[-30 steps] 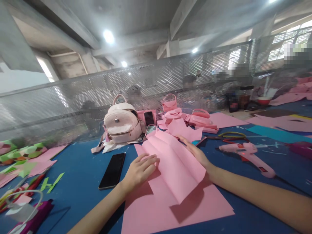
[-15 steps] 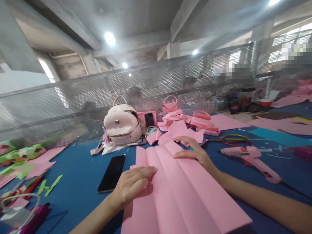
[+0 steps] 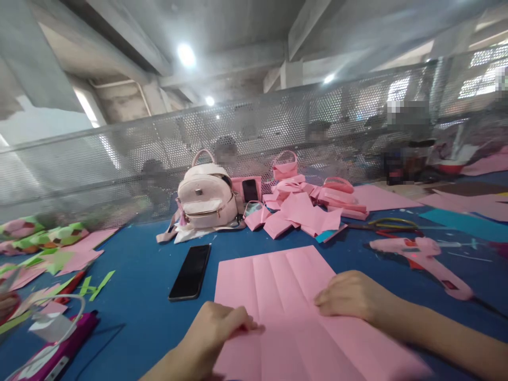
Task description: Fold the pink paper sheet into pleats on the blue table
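A large sheet of pink paper (image 3: 278, 296) with several lengthwise creases lies before me on the blue table. My left hand (image 3: 214, 330) is closed on its left side, the fingers curled and the thumb lying over the paper. At the right side, my right hand (image 3: 357, 296) bends its fingers over the sheet's edge; its thumb is hidden. Below that hand the sheet's near right part curves up and is blurred. A black phone (image 3: 190, 272) lies beyond my left hand, and a pink glue gun (image 3: 428, 262) rests to the right.
A pale pink backpack (image 3: 208, 198) stands at the back beside a heap of pink paper pieces (image 3: 301, 209). Scissors (image 3: 391, 225) lie near the glue gun. At left are green paper strips (image 3: 99, 286) and a purple power strip (image 3: 69, 346). Behind runs a perforated metal partition (image 3: 254, 127).
Both hands have drawn nearer to me along the paper, and its far edge has come closer. The fingers, stretched out before, are now curled at the sheet's sides. The view has shifted slightly left.
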The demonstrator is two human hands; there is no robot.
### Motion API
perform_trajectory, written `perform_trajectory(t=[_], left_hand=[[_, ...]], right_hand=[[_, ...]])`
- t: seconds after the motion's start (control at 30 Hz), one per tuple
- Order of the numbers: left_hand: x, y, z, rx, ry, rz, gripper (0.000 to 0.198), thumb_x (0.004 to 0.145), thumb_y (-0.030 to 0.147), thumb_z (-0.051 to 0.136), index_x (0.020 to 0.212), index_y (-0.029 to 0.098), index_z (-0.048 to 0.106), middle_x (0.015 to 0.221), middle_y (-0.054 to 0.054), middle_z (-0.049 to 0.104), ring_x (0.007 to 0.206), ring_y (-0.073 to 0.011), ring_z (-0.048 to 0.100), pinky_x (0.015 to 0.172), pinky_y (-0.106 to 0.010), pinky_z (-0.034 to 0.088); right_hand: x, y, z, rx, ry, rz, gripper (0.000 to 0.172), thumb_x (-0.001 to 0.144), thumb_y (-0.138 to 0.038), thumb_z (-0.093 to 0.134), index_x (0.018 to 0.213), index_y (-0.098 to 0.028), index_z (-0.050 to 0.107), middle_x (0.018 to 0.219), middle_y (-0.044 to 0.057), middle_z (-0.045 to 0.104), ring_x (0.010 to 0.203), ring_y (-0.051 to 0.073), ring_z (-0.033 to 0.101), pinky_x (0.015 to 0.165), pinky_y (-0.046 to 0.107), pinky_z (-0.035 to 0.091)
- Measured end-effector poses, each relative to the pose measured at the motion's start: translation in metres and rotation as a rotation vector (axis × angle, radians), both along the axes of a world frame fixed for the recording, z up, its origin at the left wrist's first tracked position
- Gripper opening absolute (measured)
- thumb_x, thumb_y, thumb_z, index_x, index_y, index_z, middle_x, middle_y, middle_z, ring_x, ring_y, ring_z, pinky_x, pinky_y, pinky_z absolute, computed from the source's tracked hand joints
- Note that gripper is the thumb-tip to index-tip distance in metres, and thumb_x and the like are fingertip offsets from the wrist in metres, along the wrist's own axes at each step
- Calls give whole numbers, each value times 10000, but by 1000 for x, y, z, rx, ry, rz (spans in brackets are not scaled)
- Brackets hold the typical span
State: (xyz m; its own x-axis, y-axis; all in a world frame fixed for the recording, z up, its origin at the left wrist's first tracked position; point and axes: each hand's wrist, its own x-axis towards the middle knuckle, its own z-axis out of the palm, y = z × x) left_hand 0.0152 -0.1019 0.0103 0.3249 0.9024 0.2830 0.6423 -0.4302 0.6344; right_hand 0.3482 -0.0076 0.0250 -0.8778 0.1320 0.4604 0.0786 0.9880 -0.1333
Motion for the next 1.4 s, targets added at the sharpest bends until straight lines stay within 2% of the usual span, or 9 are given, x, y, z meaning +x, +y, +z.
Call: perform_trajectory(t=[0.13, 0.23, 0.47, 0.63, 0.73, 0.93, 1.1, 1.2, 1.4], left_hand=[[5, 5, 3, -166, -158, 177, 180, 838, 312, 615, 931, 176, 686, 800, -52, 735, 715, -201, 691, 589, -214, 493], [12, 11, 10, -269, -320, 214, 454, 840, 296, 613, 1270, 172, 543, 797, -26, 704, 692, -175, 643, 579, -213, 448], [12, 18, 12, -282, -367, 310, 865, 872, 323, 572, 1535, 125, 54, 542, 130, 353, 519, -109, 386, 542, -211, 308], [8, 26, 18, -33, 307, 287, 525, 912, 233, 492, 1430, 229, 410, 628, 55, 497, 598, -157, 537, 579, -256, 404], [18, 34, 25, 270, 623, 310, 481, 838, 134, 570, 1312, 214, 562, 1089, -130, 622, 1009, -304, 603, 846, -454, 481], [46, 45, 32, 341, 711, -295, 507, 972, 298, 460, 1463, 210, 374, 1582, -101, 298, 1449, -320, 265, 1161, -527, 276], [47, 52, 21, 157, 671, -434, 659, 997, 553, 287, 1551, 222, 153, 1612, -125, 172, 1471, -300, 197, 1171, -522, 258], [44, 59, 6, 264, 693, -432, 691, 987, 591, 266, 1554, 216, 143, 1592, -142, 219, 1455, -311, 232, 1137, -514, 326], [51, 68, -35, 738, 663, -230, 664, 953, 623, 373, 1476, 214, 381, 1362, -72, 600, 1238, -253, 577, 1015, -392, 485]], right_hand=[[-3, -2, -6, -204, 83, -499, 625, 995, -547, 301, 521, -197, 511, 494, 14, 509, 500, 151, 508, 555, 288, 378], [-11, 3, -8, -366, 124, -745, 628, 923, -669, 329, 497, -230, 186, 494, -49, 190, 466, 109, 250, 479, 288, 224], [-18, 27, -12, -510, -57, -712, 522, 883, -496, 426, 545, -226, 135, 582, -43, 138, 544, 106, 164, 503, 294, 112], [-20, 32, 0, -506, -262, -753, 505, 853, -386, 503, 540, -223, 142, 572, -54, 155, 545, 106, 151, 520, 308, 111], [-23, 34, 5, -517, -299, -749, 503, 839, -364, 532, 530, -217, 163, 559, -62, 164, 542, 107, 147, 520, 313, 115], [-25, 38, 14, -496, -381, -736, 511, 878, -410, 499, 521, -200, 199, 535, -51, 201, 490, 92, 206, 479, 295, 126], [-20, 39, 21, -236, -359, -808, 426, 908, -402, 509, 544, -202, 414, 502, -21, 453, 481, 138, 464, 467, 277, 245], [-22, 34, 16, 33, -157, -799, 237, 933, -366, 493, 964, -174, 628, 890, 94, 712, 778, 244, 676, 616, 315, 461], [-45, 13, -11, 109, -130, -367, 667, 930, -489, 526, 1494, -167, 373, 1499, 136, 443, 1316, 279, 496, 1002, 362, 482]])
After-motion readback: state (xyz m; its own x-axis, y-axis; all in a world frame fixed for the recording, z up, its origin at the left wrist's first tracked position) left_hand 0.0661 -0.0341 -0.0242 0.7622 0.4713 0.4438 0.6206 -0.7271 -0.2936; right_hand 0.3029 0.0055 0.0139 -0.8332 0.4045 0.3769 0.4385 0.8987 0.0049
